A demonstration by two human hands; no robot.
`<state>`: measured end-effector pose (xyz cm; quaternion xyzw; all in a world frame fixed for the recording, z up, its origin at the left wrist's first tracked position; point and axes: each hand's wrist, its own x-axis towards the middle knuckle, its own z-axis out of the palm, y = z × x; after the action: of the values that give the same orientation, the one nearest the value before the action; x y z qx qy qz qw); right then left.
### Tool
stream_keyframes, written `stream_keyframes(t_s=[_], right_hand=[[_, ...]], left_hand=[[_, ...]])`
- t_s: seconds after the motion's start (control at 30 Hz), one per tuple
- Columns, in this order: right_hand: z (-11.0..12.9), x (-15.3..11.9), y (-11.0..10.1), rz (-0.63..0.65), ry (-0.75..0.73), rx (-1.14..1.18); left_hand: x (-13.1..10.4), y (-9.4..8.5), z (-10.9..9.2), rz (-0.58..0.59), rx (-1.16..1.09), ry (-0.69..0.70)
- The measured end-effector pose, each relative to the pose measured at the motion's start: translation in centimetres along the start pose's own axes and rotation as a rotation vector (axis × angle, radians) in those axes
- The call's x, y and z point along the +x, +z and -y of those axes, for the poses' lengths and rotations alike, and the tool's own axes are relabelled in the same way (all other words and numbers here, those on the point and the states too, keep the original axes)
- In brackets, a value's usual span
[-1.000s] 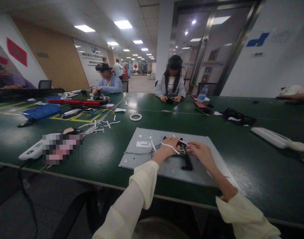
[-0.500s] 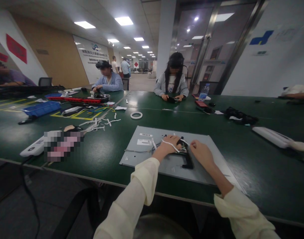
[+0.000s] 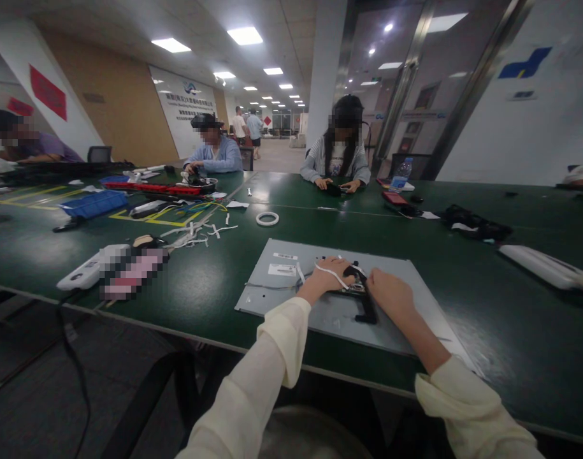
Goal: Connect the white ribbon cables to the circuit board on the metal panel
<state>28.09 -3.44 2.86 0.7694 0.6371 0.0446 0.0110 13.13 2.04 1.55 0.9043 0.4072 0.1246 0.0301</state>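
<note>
A grey metal panel (image 3: 396, 336) lies flat on the green table in front of me, with labels at its upper left. My left hand (image 3: 333, 275) rests palm down over a black frame (image 3: 366, 307) with a circuit board inside, on the panel. Its fingers reach over the board, and a white strip (image 3: 332, 274) lies across its back. My right hand (image 3: 390, 292) is closed at the right edge of the black frame; what its fingers pinch, if anything, is too small to make out. A thin cable runs left from under my left hand.
A white tape ring (image 3: 267, 218) lies beyond the panel. To the left are white strips (image 3: 195, 237), a white power strip (image 3: 93, 268) and a blue tray (image 3: 95, 204). A long white object (image 3: 534, 264) is at the right. Several people sit around the table.
My right hand has come in closer to the black frame, and the white strip by its fingers no longer shows there. The view has shifted slightly, moving the scene to the right.
</note>
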Motion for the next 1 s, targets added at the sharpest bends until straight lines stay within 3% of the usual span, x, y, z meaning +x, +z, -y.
stream_keyframes(t_s=[0.3, 0.4, 0.57, 0.8, 1.0], right_hand=[[-0.8, -0.6, -0.3, 0.001, -0.006, 0.015], [-1.2, -0.6, 0.0, -0.064, -0.024, 0.089], [-1.6, 0.1, 0.8, -0.201, -0.187, 0.274], [-1.7, 1.2, 1.5, -0.132, -0.199, 0.216], [-1.5, 0.9, 1.2, -0.123, -0.185, 0.184]], left_hand=[[0.0, 0.6, 0.2, -0.016, 0.027, -0.021], [0.1, 0.6, 0.3, -0.011, 0.010, -0.002], [0.0, 0.4, 0.3, 0.010, -0.002, -0.003], [0.1, -0.1, 0.1, 0.076, -0.007, -0.008], [0.3, -0.1, 0.1, 0.051, -0.010, 0.022]])
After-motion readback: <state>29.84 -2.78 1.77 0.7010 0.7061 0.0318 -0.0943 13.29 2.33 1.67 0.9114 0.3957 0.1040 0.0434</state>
